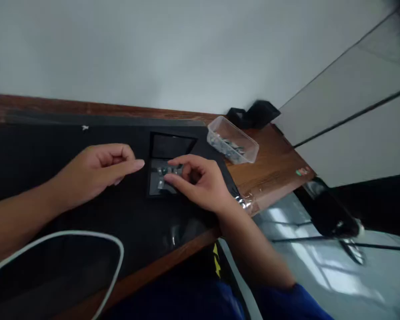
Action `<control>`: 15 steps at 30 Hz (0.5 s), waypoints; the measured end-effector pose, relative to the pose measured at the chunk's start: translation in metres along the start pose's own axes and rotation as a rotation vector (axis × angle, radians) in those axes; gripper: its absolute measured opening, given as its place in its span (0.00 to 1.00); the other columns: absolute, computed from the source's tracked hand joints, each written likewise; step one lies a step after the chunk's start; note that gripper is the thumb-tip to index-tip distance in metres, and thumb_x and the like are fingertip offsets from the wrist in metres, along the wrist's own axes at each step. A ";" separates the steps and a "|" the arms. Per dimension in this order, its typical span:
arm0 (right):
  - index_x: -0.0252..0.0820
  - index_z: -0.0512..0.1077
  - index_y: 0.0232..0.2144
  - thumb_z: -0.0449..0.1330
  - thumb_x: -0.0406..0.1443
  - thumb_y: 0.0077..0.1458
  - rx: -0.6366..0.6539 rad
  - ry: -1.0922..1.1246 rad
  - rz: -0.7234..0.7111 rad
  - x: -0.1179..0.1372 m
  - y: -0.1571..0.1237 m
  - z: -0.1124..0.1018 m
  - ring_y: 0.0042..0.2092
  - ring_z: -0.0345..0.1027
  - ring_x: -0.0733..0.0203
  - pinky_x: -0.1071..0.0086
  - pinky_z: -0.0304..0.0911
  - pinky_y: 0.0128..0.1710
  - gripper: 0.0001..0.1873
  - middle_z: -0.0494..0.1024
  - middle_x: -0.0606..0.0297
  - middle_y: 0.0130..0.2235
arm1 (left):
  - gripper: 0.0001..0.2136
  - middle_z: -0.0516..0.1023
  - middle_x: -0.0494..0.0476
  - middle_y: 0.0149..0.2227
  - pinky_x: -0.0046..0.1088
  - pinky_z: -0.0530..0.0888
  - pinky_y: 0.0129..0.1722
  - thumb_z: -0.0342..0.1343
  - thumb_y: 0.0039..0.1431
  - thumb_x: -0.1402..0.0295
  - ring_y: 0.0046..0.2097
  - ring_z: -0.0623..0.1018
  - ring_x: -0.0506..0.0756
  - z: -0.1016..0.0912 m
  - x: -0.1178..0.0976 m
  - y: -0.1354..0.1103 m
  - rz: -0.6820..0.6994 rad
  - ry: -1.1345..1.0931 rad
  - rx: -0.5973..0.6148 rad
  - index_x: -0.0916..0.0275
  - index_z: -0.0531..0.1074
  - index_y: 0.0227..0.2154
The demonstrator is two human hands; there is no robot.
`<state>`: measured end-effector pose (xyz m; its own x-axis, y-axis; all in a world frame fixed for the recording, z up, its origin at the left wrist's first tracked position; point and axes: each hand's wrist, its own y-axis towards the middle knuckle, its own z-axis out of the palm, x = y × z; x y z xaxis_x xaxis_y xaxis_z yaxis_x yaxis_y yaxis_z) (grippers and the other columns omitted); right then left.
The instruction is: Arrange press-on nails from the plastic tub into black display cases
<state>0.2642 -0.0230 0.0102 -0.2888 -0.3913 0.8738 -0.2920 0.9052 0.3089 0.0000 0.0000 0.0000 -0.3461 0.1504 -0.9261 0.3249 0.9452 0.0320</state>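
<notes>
Small pieces [160,183] were set in the case [171,146], other bits [234,146] left in the tub [252,153], and any clamping by left hand [95,173] or right hand [205,183] couldn't be told.

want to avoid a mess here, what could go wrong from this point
The small pieces might scatter if the right hand, close over the open black case, brushes them. The open plastic tub could spill its contents if knocked. The white cable might snag the left forearm, which it appears near in this view.
</notes>
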 end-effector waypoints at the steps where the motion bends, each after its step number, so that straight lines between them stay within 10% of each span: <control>1: 0.39 0.83 0.40 0.74 0.43 0.59 -0.051 0.048 -0.026 0.002 0.001 -0.004 0.22 0.57 0.73 0.73 0.53 0.24 0.14 0.68 0.77 0.22 | 0.27 0.64 0.47 0.19 0.23 0.61 0.20 0.62 0.62 0.40 0.21 0.62 0.48 -0.001 0.004 -0.001 0.001 0.010 0.004 0.58 0.69 0.21; 9: 0.47 0.79 0.46 0.67 0.41 0.65 -0.649 -0.265 -0.342 0.005 0.032 -0.105 0.26 0.55 0.67 0.69 0.52 0.26 0.09 0.69 0.71 0.30 | 0.27 0.65 0.47 0.20 0.27 0.67 0.27 0.60 0.63 0.38 0.24 0.65 0.52 0.000 0.013 -0.002 -0.005 0.026 -0.044 0.57 0.70 0.22; 11: 0.44 0.78 0.54 0.65 0.36 0.63 -0.574 -0.517 -0.188 0.001 0.049 -0.142 0.26 0.54 0.68 0.68 0.53 0.27 0.17 0.72 0.69 0.34 | 0.30 0.65 0.47 0.20 0.27 0.67 0.28 0.58 0.61 0.34 0.25 0.65 0.52 0.001 0.009 -0.001 -0.063 0.070 -0.054 0.58 0.70 0.23; 15: 0.38 0.83 0.51 0.65 0.34 0.64 0.055 -0.957 0.350 -0.012 0.084 -0.182 0.34 0.70 0.63 0.68 0.62 0.35 0.15 0.80 0.62 0.37 | 0.31 0.65 0.47 0.20 0.27 0.67 0.29 0.56 0.59 0.31 0.26 0.66 0.52 0.002 0.007 0.000 -0.112 0.120 -0.045 0.58 0.74 0.26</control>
<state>0.4093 0.0883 0.0940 -0.9665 -0.0968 0.2377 -0.0861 0.9948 0.0552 -0.0009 0.0006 -0.0069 -0.4816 0.0746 -0.8732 0.2393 0.9697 -0.0491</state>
